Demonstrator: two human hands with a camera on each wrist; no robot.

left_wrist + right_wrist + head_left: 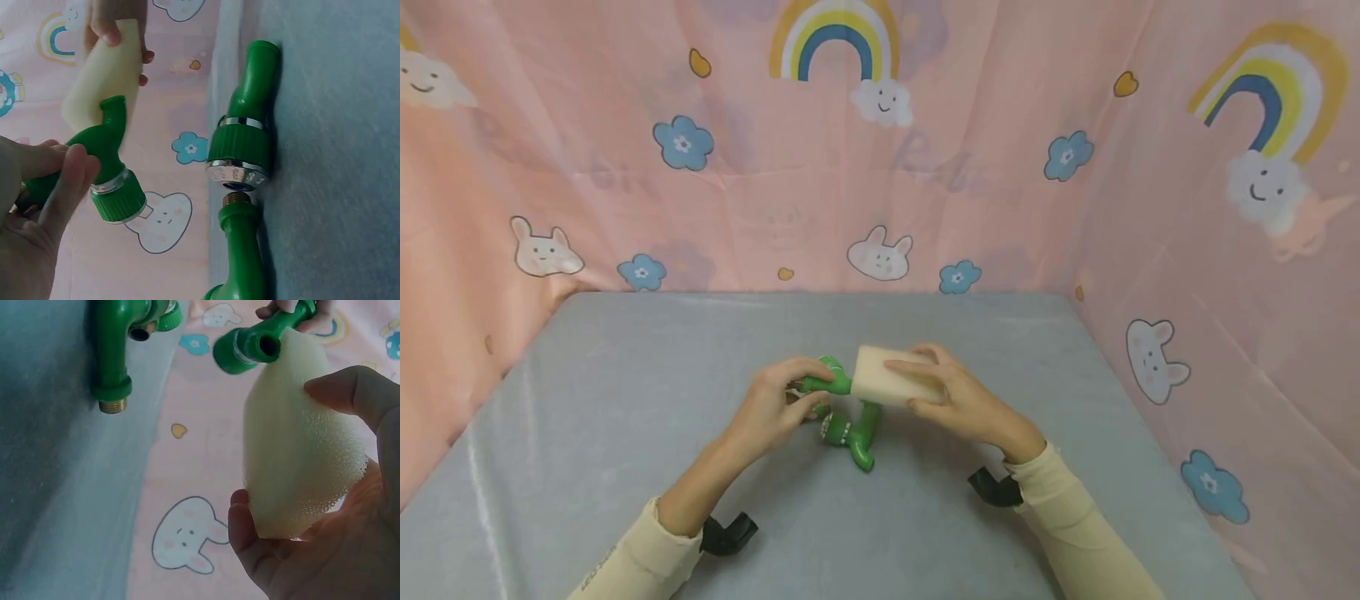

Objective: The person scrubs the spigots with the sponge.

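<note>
My left hand (772, 400) pinches a green tap (103, 147) above the table, thumb and fingers on one end of it. Its ribbed green collar with a silver ring shows in the left wrist view. In my right hand (958, 392) a cream sponge (294, 437) is gripped between thumb and fingers. The sponge's end meets the held tap's spout, or lies very close to it. Below, on the table, lies another green tap (861, 437) with a silver-edged collar. Beside its collar, the left wrist view shows a green piece (244, 250) with a brass threaded end.
A grey cloth covers the table (662, 350). Pink patterned curtains (737, 192) rise at the back and both sides. Black curved bits (727, 533) stick out at both sleeve cuffs.
</note>
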